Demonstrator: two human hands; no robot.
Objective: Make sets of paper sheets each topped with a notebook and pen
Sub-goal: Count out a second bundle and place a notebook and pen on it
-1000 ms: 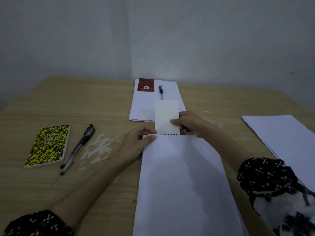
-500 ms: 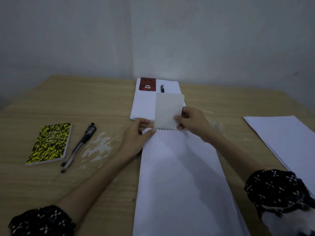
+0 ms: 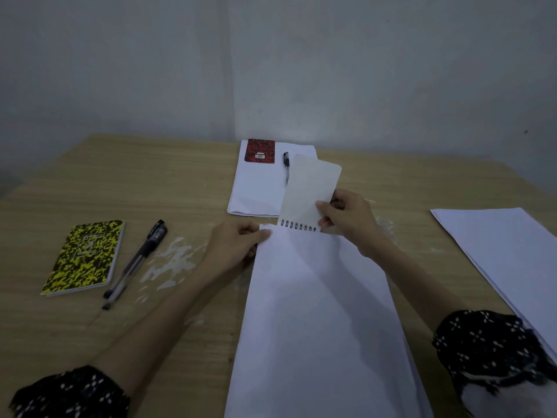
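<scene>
At table centre, right hand (image 3: pixel 346 220) pinching spiral notepad (image 3: pixel 310 194) above near paper stack (image 3: pixel 316 312), left hand (image 3: pixel 238 245) gripping its corner; far set (image 3: pixel 259 188) finished, yellow notebook (image 3: pixel 86 256), pens (image 3: pixel 135 262), right stack (image 3: pixel 506 245) waiting.

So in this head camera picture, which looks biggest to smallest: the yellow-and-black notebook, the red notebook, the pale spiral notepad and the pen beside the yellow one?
1. Yellow-and-black patterned notebook
2. Pale spiral-bound notepad, a close second
3. Black clear-barrelled pen, long but thin
4. Red patterned notebook; it lies farthest away, so its true size is unsure.
</scene>
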